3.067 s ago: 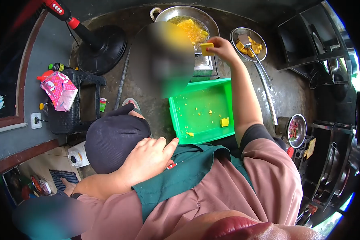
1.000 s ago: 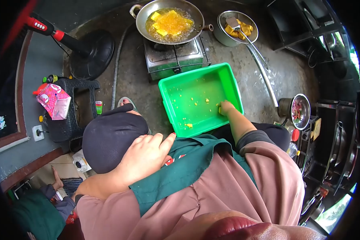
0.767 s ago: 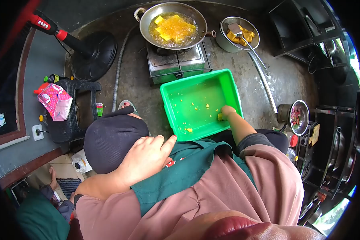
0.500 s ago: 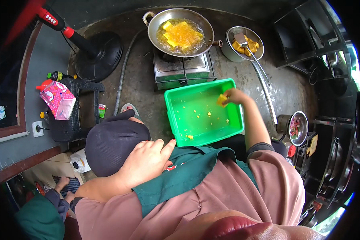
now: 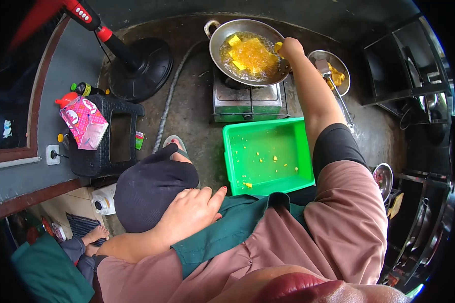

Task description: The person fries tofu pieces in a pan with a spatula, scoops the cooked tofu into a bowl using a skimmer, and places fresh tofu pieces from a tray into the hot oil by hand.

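Observation:
Above the right rim of the wok (image 5: 217, 58), my right hand (image 5: 291, 48) pinches a piece of yellow tofu (image 5: 278, 47). Several yellow pieces (image 5: 240, 65) lie in bubbling oil inside the wok, which sits on a gas stove (image 5: 247, 98). My left hand (image 5: 192, 209) rests on my dark-clad knee with its fingers stretched out, holding nothing. Between me and the stove stands a green plastic basin (image 5: 229, 151) with small yellow crumbs on its bottom. Right of the wok, a metal pot (image 5: 345, 68) contains browned pieces and a spatula (image 5: 322, 65), partly hidden by my right arm.
A dark plastic stool (image 5: 114, 106) at left carries a pink packet (image 5: 86, 121) and bottles. Behind it stands a fan base (image 5: 141, 70), with a hose (image 5: 172, 96) running to the stove. A metal bowl (image 5: 383, 179) and racks are at right. Another person's foot (image 5: 96, 235) shows lower left.
My right hand has moved from the green basin up to the wok's right edge with the tofu piece. My left hand stays on the knee. The whole view has shifted slightly.

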Demonstrator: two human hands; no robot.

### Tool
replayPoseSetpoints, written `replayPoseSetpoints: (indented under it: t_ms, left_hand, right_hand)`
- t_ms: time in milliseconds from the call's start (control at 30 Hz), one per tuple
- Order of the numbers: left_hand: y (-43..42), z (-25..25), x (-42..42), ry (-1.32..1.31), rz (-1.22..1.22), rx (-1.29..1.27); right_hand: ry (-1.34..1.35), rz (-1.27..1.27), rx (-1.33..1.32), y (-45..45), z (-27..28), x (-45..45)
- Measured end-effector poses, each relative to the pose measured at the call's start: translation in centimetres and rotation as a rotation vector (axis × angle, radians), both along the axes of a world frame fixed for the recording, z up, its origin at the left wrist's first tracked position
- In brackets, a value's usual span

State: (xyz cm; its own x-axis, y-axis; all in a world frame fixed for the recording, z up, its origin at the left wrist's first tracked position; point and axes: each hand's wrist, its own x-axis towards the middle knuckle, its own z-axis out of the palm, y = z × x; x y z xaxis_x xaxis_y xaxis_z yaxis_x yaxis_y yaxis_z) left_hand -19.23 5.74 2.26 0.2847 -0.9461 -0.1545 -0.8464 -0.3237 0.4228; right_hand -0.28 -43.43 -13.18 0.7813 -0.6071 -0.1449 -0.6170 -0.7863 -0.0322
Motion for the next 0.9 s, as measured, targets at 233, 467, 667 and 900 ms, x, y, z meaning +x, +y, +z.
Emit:
replayPoseSetpoints:
  t_ms: [233,467,667,900]
  left_hand:
    - [0.2,0.0,-0.1,0.003,0.009,-0.01]
    - [0.3,1.4,-1.2,0.169,-0.012,0.143]
    - [1.4,1.8,-3.9,0.156,-0.048,0.145]
    - [3.3,2.6,-8.5,0.164,-0.112,0.157]
  right_hand:
    - [-0.339,0.055,-0.116,-0.9,0.7,-1.4]
    - [-0.846,-0.009,-0.109,4.1,1.4,-19.9]
    - [-0.15,-0.619,-0.366,12.0,-9.4,-41.7]
    - [-0.243,-1.021,0.48,7.6,-21.8,-52.6]
